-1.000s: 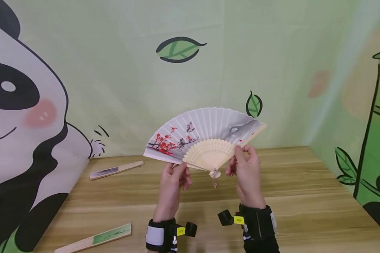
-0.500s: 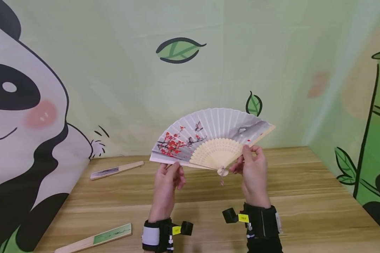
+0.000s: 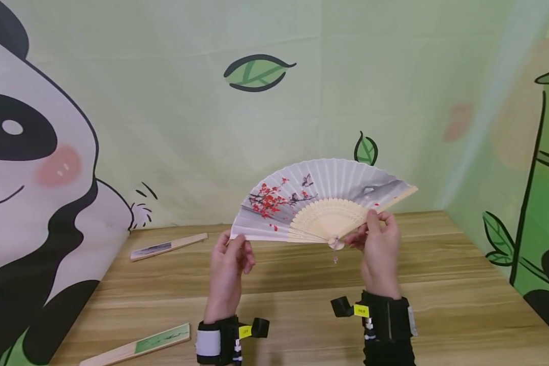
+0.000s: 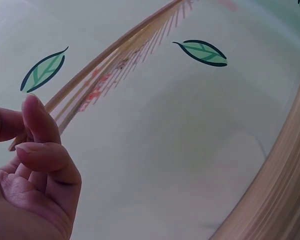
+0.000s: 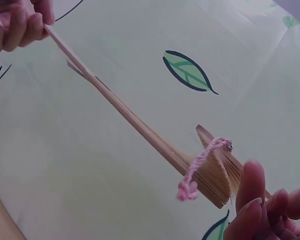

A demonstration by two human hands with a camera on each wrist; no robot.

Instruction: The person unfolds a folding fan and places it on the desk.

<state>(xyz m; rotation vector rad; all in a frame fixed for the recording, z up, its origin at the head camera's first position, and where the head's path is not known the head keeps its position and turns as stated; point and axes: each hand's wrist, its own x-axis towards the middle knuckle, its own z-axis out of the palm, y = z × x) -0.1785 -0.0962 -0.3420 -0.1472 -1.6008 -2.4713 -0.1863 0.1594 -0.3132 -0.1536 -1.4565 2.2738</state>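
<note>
A white folding fan (image 3: 329,183) with red blossoms and pale wooden ribs is spread wide above the table. My left hand (image 3: 229,272) pinches its lower left corner between thumb and fingers; the left wrist view has this hand (image 4: 40,175) at the end of the fan's edge (image 4: 110,52). My right hand (image 3: 380,251) grips the right outer rib just above the pivot. A pink cord (image 5: 197,167) hangs from the pivot beside my right hand (image 5: 262,215) in the right wrist view.
Two folded fans lie on the wooden table (image 3: 439,284): a grey-patterned one (image 3: 169,247) at the back left and a green one (image 3: 162,339) at the front left. Behind stands a cloth backdrop (image 3: 174,122) with a panda and leaves.
The fan has moved right with my right hand. My left hand has shifted left, from near the ribs out to the fan's corner, and the left end is spread flatter.
</note>
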